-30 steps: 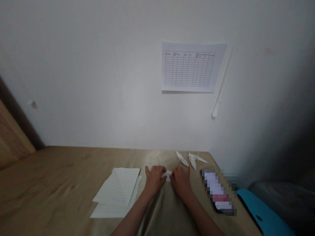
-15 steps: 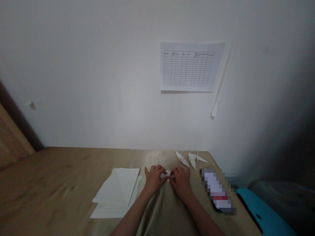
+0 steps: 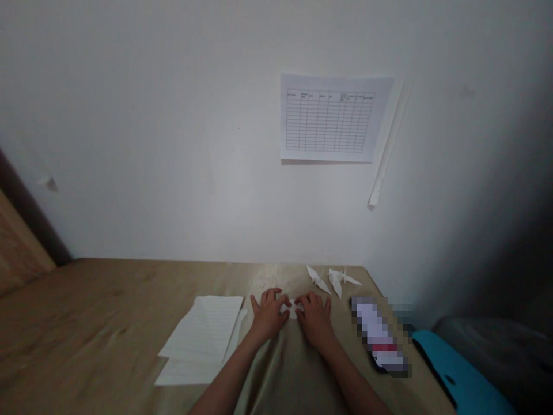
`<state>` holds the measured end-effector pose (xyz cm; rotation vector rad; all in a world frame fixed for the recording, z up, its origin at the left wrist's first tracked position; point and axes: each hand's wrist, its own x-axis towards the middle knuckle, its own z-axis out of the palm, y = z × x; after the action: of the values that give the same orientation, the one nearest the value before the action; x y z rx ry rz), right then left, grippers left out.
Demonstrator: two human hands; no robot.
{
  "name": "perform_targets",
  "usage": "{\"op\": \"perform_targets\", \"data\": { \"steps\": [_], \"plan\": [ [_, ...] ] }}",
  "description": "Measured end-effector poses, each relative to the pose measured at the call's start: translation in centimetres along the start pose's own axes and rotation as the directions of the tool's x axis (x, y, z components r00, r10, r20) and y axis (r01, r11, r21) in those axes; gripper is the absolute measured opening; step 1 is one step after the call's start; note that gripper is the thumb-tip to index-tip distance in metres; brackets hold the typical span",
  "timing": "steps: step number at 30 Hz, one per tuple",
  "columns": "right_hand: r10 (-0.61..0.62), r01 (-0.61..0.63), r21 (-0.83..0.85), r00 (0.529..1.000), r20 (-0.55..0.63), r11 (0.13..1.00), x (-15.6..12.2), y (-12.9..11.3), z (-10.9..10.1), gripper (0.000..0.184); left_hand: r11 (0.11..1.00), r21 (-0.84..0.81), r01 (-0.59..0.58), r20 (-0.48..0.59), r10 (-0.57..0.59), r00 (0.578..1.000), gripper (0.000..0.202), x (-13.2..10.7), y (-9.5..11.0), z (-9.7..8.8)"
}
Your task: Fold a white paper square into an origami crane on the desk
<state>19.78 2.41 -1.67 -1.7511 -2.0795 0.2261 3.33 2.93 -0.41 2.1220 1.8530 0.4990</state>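
My left hand [image 3: 268, 314] and my right hand [image 3: 314, 316] rest side by side on the tan tabletop [image 3: 108, 311], fingers curled and pressed onto a small piece of folded white paper [image 3: 293, 308] between them. Most of that paper is hidden under my fingertips. Two finished white paper cranes [image 3: 332, 279] stand just beyond my right hand, near the wall.
A stack of lined white sheets [image 3: 203, 337] lies left of my left hand. A blurred-out flat object [image 3: 379, 336] lies to the right, with a blue thing [image 3: 458, 377] past the table's right edge. A printed grid sheet [image 3: 330, 118] hangs on the white wall.
My hands have edged closer together over the small paper, covering more of it. The view has shifted slightly; everything else stays where it was.
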Motion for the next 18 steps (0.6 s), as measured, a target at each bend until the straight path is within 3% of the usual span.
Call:
{"op": "perform_targets", "data": {
  "steps": [12,18],
  "plan": [
    [-0.027,0.026,0.007,0.997,0.071,1.000,0.3,0.7,0.1,0.036,1.000,0.014,-0.015,0.131,0.013,0.991,0.046,0.5,-0.8,-0.1],
    [-0.038,0.035,0.028,0.992,0.121,0.999,0.5,1.2,-0.5,0.047,0.999,0.024,-0.022,0.137,0.018,0.990,0.050,0.4,-0.9,-0.2]
  ]
}}
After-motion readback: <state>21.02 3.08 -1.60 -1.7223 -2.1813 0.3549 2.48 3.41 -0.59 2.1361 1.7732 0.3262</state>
